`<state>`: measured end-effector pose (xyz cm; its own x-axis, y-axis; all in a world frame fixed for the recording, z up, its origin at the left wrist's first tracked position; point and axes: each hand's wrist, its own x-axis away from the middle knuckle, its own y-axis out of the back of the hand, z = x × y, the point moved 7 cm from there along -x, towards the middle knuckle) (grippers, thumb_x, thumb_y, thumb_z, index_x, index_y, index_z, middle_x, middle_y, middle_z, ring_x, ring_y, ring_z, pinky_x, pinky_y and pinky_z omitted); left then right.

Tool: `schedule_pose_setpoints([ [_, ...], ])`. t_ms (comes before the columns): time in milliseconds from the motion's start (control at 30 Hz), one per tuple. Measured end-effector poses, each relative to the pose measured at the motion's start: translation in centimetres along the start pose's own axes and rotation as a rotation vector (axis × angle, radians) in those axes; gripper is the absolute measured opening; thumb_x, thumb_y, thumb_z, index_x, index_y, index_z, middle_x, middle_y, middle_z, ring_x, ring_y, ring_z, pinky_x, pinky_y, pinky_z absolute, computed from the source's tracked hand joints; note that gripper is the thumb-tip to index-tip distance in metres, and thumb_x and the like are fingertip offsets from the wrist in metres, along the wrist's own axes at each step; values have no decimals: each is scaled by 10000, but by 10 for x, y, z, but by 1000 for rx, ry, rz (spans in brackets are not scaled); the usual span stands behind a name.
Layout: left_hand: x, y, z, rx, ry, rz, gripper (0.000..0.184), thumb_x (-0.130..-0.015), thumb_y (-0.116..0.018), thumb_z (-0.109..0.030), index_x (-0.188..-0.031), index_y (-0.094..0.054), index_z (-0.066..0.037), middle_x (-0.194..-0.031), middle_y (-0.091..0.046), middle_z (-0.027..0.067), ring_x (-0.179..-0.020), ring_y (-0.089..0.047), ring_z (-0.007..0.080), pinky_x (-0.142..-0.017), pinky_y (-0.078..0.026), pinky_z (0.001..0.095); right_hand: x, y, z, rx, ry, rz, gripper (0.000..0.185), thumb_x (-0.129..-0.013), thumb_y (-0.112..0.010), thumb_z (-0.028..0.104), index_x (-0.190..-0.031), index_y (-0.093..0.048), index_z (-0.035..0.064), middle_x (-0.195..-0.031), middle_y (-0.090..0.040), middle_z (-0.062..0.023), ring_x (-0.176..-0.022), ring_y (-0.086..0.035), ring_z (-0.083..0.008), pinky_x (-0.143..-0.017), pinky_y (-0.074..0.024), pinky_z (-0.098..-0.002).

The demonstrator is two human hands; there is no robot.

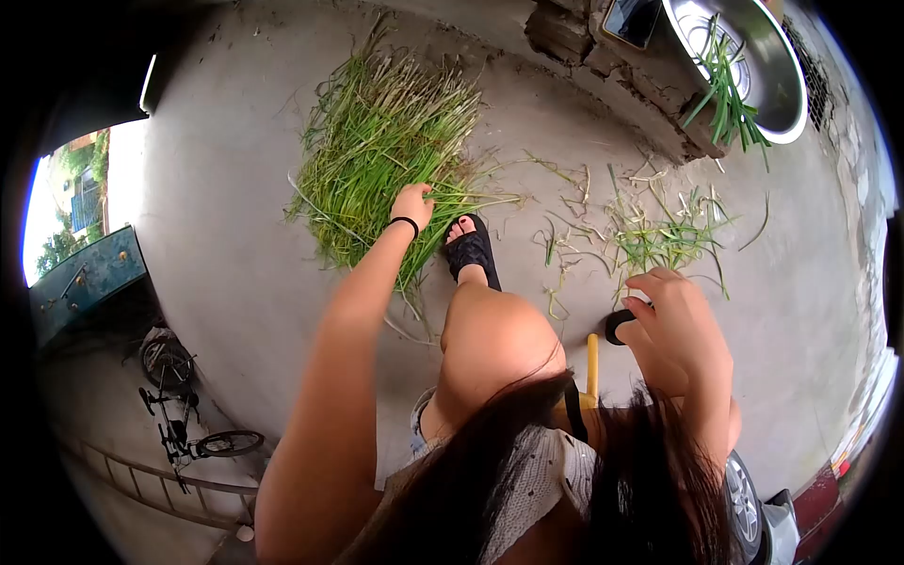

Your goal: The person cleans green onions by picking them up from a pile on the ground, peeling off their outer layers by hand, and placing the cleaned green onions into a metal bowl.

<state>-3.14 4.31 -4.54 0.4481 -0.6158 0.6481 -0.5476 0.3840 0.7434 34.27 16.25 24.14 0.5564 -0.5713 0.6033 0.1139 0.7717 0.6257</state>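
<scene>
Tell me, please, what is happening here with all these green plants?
A person has the left hand at the edge of a large pile of long green stalks, touching some of them. The right hand is raised, apparently without anything in it, near a smaller scatter of loose greens. At upper right, some green leaves lie across the rim of a metal basin.

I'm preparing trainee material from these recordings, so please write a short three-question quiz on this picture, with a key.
1. Which hand is at the large pile of green stalks, left or right?
2. True or false: long green leaves lie over the rim of the metal basin.
3. Fill in: the wristband is ____ in color.

Key: 1. The left hand. 2. True. 3. Black.
</scene>
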Motion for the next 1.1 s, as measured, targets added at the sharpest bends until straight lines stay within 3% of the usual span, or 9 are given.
schedule_pose_setpoints([
  [67, 14, -25, -50, -16, -143, -15, 285, -831, -571, -132, -1112, -561, -86, -1142, -537, 96, -1022, -535, 265, -905, -439, 371, 27, 13, -5, 29, -62, 5, 179, -750, -649, 135, -890, -644, 23, -829, -597, -141, -837, -567, -312, -748, -452, -367],
  [167, -65, 5, -20, -151, -237, -213, 334, -812, -578, -118, -1139, -533, -66, -1193, -508, 111, -1089, -489, 273, -916, -420, 373, -49, -30, 15, -2, 30, 19, 185, -745, -653, 124, -899, -641, 22, -838, -598, -139, -840, -564, -310, -743, -451, -366],
  [367, -110, 8, -35, -475, 69, -121, 387, -828, -590, -147, -1193, -474, -87, -1208, -496, 90, -1100, -497, 249, -907, -414, 389, -70, -28, 19, -41, 76, -10, 196, -762, -628, 91, -933, -612, -3, -872, -590, -152, -853, -552, -326, -749, -446, -378],
  [500, -120, -5, -36, -653, -111, -92, 255, -810, -588, -152, -1059, -564, -108, -1121, -540, 109, -1004, -558, 247, -844, -437, 383, -68, -26, 21, 35, 55, 1, 220, -759, -633, 78, -965, -597, 11, -865, -583, -136, -864, -546, -312, -760, -444, -381],
  [667, -98, -6, -38, -581, -442, -421, 358, -761, -631, -223, -1107, -565, -157, -1055, -500, 83, -1046, -451, 252, -884, -362, 388, -68, -22, 28, -85, 130, -94, 245, -763, -596, 36, -1004, -570, 1, -915, -569, -164, -885, -529, -342, -771, -438, -391],
  [867, -124, -14, -47, -622, -56, -257, 444, -753, -669, -308, -1109, -510, -95, -1075, -503, 88, -1045, -464, 240, -868, -364, 360, -66, -27, 25, -78, 112, 11, 262, -773, -611, 70, -1019, -565, -7, -912, -579, -165, -867, -540, -349, -763, -446, -378],
  [967, -138, -19, -41, -435, 100, -422, 450, -726, -694, -330, -1052, -503, -86, -1082, -499, 92, -1034, -480, 245, -867, -373, 368, -70, -27, 12, -74, 41, -10, 255, -783, -609, 88, -1015, -568, -9, -931, -589, -162, -874, -547, -357, -764, -448, -381],
  [1000, -132, -13, -50, -493, 40, -455, 189, -839, -516, -200, -997, -488, -101, -1008, -538, 80, -960, -517, 221, -821, -385, 356, -70, -27, 8, -81, 21, -24, 247, -780, -609, 80, -1007, -572, -10, -933, -591, -163, -876, -547, -359, -768, -448, -384],
  [1100, -138, -7, -55, -473, -19, -258, 315, -762, -631, -255, -1009, -508, -102, -1013, -539, 78, -988, -515, 216, -816, -407, 372, -73, -25, 4, -12, 85, -53, 303, -754, -648, 95, -1024, -561, -9, -902, -572, -151, -858, -541, -323, -772, -444, -375],
])
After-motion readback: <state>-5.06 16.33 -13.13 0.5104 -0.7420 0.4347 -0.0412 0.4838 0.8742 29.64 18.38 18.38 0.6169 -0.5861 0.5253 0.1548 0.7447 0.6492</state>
